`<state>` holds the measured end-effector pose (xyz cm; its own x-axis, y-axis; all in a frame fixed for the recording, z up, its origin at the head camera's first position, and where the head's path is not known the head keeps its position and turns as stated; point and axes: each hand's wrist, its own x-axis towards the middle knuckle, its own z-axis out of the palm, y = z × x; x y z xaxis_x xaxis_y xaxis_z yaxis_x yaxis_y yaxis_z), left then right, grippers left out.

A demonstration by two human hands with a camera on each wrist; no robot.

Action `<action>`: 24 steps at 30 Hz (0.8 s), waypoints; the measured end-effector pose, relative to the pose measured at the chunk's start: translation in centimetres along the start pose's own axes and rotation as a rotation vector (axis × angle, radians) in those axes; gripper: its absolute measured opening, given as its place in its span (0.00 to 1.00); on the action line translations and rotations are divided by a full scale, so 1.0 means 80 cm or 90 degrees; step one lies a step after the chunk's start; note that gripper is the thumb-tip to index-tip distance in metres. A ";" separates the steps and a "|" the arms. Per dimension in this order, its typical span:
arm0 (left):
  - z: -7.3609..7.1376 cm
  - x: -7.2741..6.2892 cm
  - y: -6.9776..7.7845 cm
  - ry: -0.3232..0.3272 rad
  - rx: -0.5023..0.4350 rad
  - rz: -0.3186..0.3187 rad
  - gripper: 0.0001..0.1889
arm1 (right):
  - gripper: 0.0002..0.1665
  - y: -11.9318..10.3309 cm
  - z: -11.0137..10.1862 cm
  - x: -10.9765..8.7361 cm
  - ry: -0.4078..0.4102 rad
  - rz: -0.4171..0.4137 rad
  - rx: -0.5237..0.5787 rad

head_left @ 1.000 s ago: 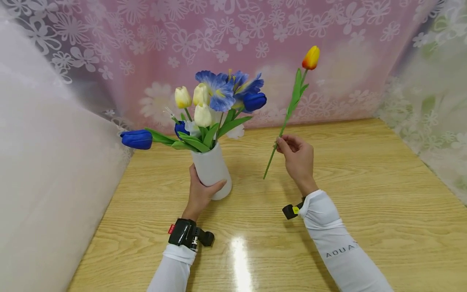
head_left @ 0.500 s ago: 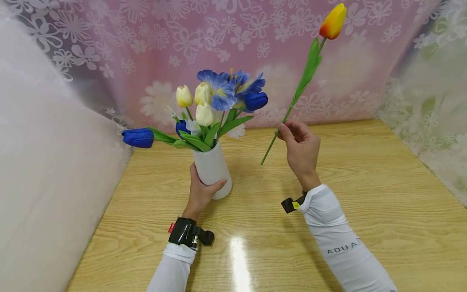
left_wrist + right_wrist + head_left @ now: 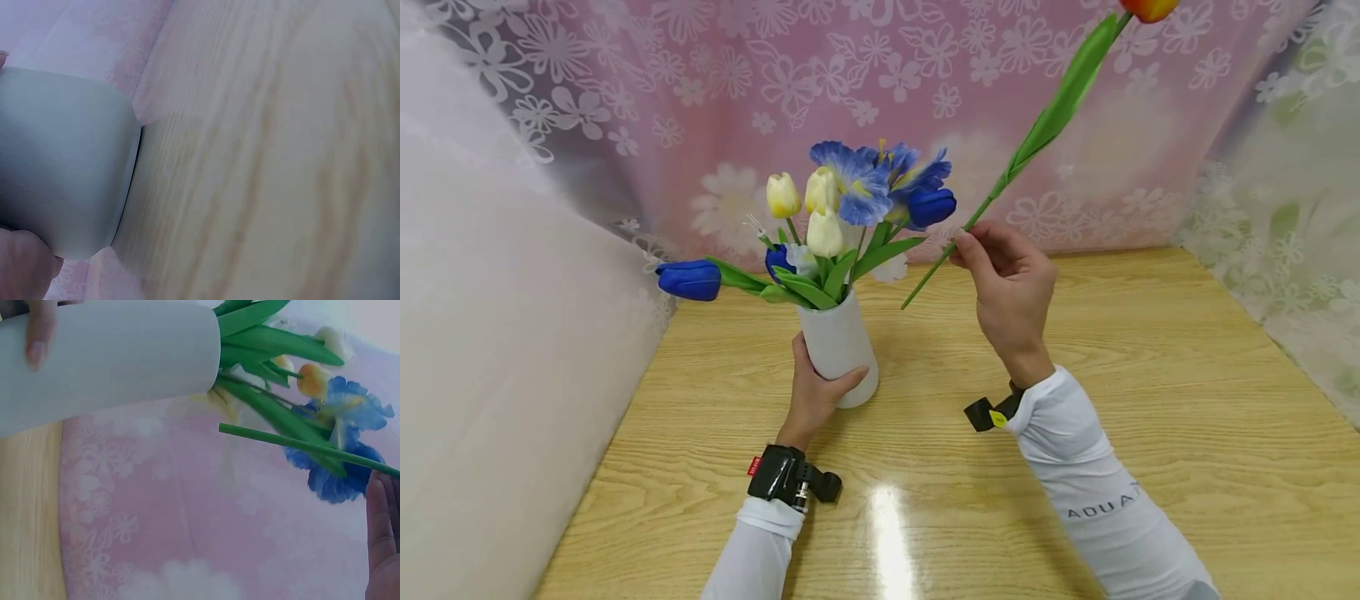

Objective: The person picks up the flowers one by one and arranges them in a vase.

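Note:
A white vase stands on the table, and my left hand grips its lower part with fingers and thumb around it. Out of the vase rise cream tulips, blue tulips and a blue iris. To the right of it, my right hand pinches the green stem of a yellow and orange tulip, whose head is cut off by the top of the head view. In the right wrist view the stem's lower end sits apart from the vase's mouth.
The pale wooden table reaches back to a pink flowered curtain. White fabric hangs at the left, and a pale patterned curtain hangs at the right.
My right hand has lifted, and the tulip has risen and tilted further right at its head. Its stem end has moved up and left, closer to the vase. The left hand stays on the vase.

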<state>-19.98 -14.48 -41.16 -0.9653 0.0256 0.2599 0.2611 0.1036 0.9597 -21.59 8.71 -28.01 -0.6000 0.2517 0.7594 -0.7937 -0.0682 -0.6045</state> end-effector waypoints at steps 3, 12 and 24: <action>-0.001 0.000 0.000 -0.001 0.000 0.002 0.48 | 0.07 -0.006 0.012 0.004 -0.015 -0.017 -0.013; 0.000 0.001 -0.003 -0.001 0.000 0.014 0.49 | 0.05 -0.009 0.045 0.012 -0.084 -0.059 0.003; -0.001 0.006 -0.021 0.005 0.003 0.022 0.49 | 0.07 -0.005 0.062 0.005 -0.144 -0.005 -0.016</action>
<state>-20.88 -14.73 -42.61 -0.9557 0.0221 0.2934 0.2940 0.1077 0.9497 -22.01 4.01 -26.29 -0.6036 0.0287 0.7967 -0.7971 -0.0431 -0.6023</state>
